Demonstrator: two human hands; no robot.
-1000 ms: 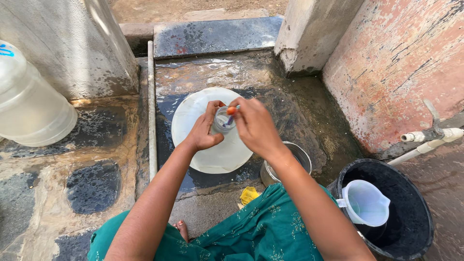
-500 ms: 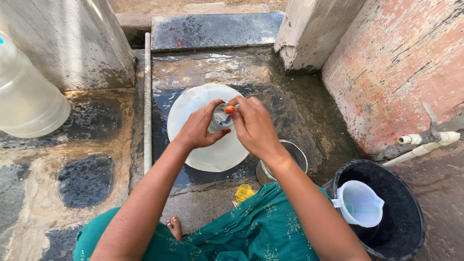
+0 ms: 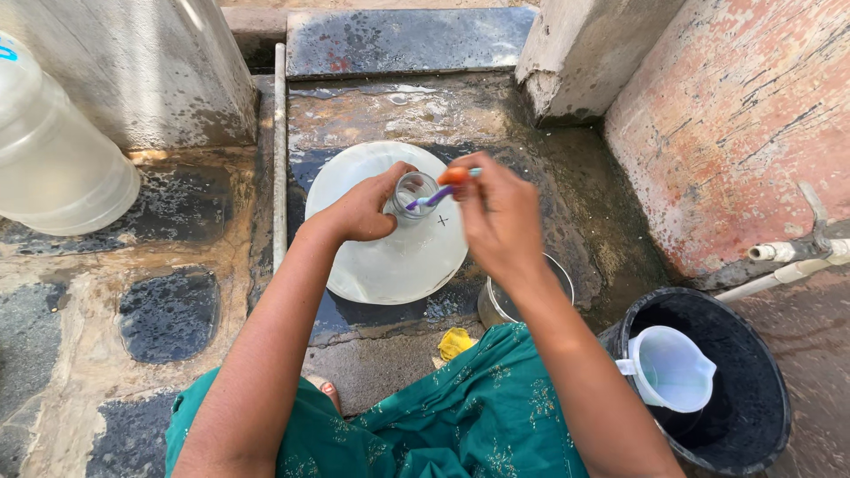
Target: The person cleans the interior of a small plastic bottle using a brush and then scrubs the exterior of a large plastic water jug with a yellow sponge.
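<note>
The big clear water bottle (image 3: 390, 248) stands upright on the wet stone floor (image 3: 177, 310), seen from straight above, its round shoulder spreading out around the small open neck (image 3: 414, 190) at the middle of the scene.

Nearest, the green garment (image 3: 460, 425) fills the bottom edge. A yellow scrap (image 3: 456, 343) lies on the floor just beyond it, with a steel pot (image 3: 505, 305) to its right, partly hidden under the right forearm. Further right, a black bucket (image 3: 708, 381) holds a white jug (image 3: 673, 367).

The left hand (image 3: 359, 208) wraps the neck from the left side, its grip closed on it. The right hand (image 3: 500, 217) sits just right of the neck, its grip pinched on a slim purple brush (image 3: 434, 196) with an orange patch by the thumb. The brush's long axis runs right to left and slightly nearward, its tip at the neck's mouth; so the opening lies directly left of the right hand, touching the left.

Far left lies a second clear bottle (image 3: 53, 159) on its side; a thin pipe (image 3: 280, 150) runs nearward beside a concrete wall (image 3: 150, 62). A dark slab (image 3: 407, 40) sits beyond.
</note>
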